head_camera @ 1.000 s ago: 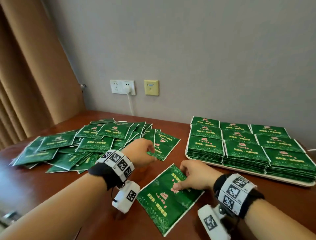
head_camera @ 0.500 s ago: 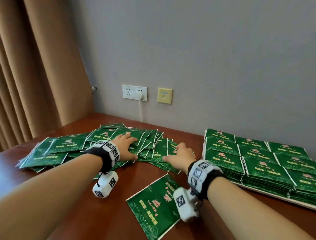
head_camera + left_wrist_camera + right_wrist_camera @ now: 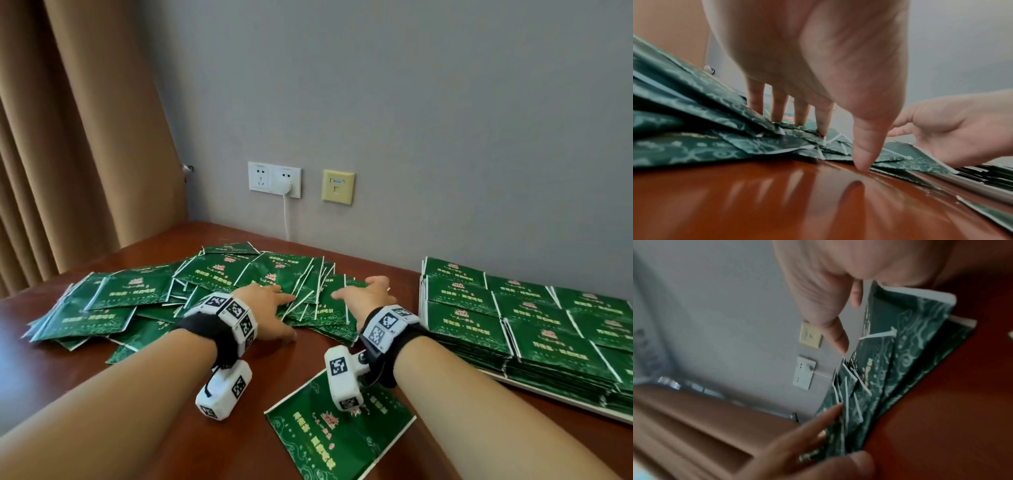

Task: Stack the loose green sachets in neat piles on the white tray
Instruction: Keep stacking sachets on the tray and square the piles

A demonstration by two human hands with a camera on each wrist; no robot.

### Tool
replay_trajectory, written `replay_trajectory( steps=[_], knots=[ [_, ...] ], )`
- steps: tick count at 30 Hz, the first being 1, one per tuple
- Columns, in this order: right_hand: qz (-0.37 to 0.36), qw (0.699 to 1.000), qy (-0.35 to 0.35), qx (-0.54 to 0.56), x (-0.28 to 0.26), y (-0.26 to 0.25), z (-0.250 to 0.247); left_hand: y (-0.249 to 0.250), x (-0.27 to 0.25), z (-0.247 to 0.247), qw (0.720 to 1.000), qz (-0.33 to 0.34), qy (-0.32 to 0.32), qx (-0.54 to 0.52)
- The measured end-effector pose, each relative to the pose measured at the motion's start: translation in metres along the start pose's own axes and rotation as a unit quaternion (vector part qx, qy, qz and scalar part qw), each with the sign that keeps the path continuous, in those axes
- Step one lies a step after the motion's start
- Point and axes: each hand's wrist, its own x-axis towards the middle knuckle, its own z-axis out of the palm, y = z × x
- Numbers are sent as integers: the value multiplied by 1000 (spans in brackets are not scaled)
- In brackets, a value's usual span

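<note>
Two hands sit on the messy heap of flat green paper sachets (image 3: 219,294) in the middle left — left hand (image 3: 265,313) and right hand (image 3: 364,296), fingers spread flat, gripping nothing, likely to gather some. The white tray (image 3: 561,404) of neat piles waits at right.

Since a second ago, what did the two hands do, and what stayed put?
The right hand let go of the single green foil sachet near the table's front edge, and both hands moved forward onto the loose heap of green sachets. The left hand now rests spread on it, thumb at the wooden table. The stacked piles on the white tray are unchanged.
</note>
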Motion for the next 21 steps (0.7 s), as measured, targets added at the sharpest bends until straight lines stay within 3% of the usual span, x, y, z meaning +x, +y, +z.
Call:
replay_trajectory(
  steps=[3,6,12,17,19,21],
  knots=[
    [-49,999,-6,-9,-5,4,8,4,-7,-1,1000,9,-1,4],
    [-48,998,-44,-6,-13,3,13,12,-17,0,1000,14,-14,15],
    [-61,996,-43,-56,-19,11,7,27,-44,2,997,66,-27,40],
    [-59,996,-60,-35,-21,24,-12,40,-66,9,989,129,-47,-54],
    [-43,997,-59,-22,-22,31,-23,42,-70,1,980,145,-9,-137],
    [-22,997,-67,-17,-24,37,-31,36,-64,-11,974,119,66,-183]
  ],
)
